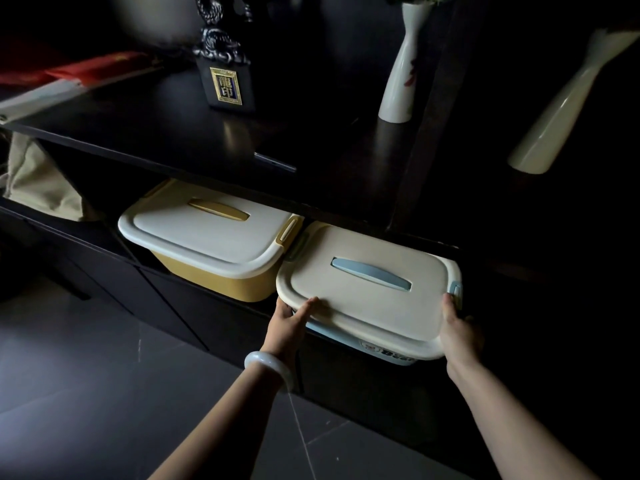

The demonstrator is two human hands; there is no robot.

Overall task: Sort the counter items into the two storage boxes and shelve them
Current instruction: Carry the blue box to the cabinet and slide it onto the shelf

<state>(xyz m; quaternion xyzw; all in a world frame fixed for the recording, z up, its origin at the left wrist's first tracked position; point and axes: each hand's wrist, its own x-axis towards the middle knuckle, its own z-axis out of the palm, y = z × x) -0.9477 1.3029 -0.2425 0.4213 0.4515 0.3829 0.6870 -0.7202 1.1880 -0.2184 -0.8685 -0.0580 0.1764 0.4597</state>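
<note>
Gripping the near corners of the pale-blue plastic storage box with its cream lid (367, 289), the left hand (289, 322) has its thumb lying on the lid's front-left rim and its fingers tucked out of sight under the edge, while the right hand (457, 330) clasps the front-right corner just below the blue side latch (457, 292). A hold at both corners looks chosen to keep the box level and to steer it straight into the open shelf bay (114, 188), where its back half already sits under the dark counter top (166, 133) and its front half juts out toward the person. Just beside it on the left, very close or perhaps touching at the latches, the mustard-yellow plastic storage box with a cream lid (211, 237) is farther inside the same bay, so shelving seems nearly done and a final push is probably all that is left. A white bangle (272, 367) circles the left wrist. Printed on the blue box's front wall are a small round emblem and letters that read as "Bea", the rest cut off by the right hand. On the counter above stand a black carved seal ornament with a gold-framed plaque of two characters (225, 64), too small to read with certainty, and a tall white ceramic vase (401, 74); a folded red cloth (83, 69) lies at far left.
</note>
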